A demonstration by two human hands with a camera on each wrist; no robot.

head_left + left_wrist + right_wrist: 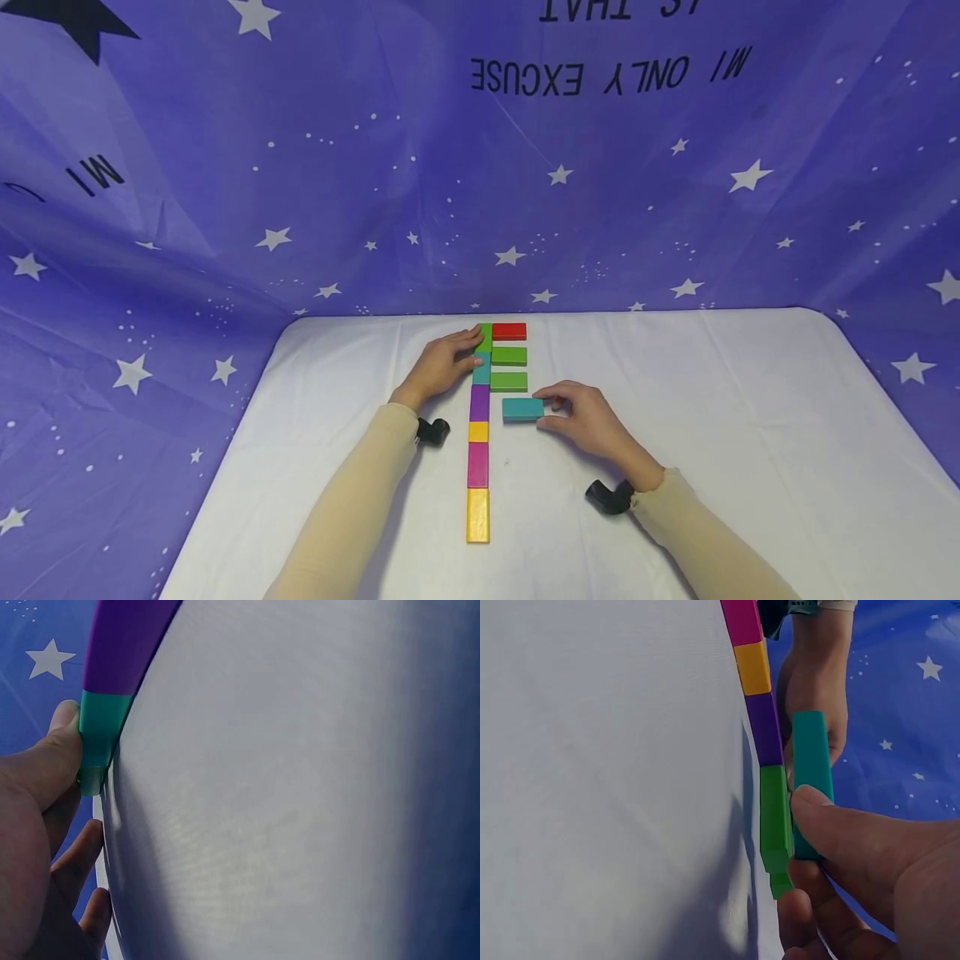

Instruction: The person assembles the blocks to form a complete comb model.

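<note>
My right hand [588, 417] pinches a teal block [522, 409] by its right end, thumb on one side and fingers on the other. In the right wrist view, the thumb lies along this teal block [811, 754], which overlaps a green block [775, 810]. A column of coloured blocks runs down the white table. My left hand [438, 362] touches its far end, fingertips at a green block [487, 338] and thumb at another teal block [481, 371]. The left wrist view has the thumb against that teal block [103, 724], with the other fingers spread.
The column continues nearer me with a purple block [479, 403], a small orange one [478, 432], a magenta one [477, 465] and a long orange one [477, 517]. A red block [509, 332] and two green blocks [509, 357] extend from its right side. Star-patterned cloth [420, 200] surrounds the table.
</note>
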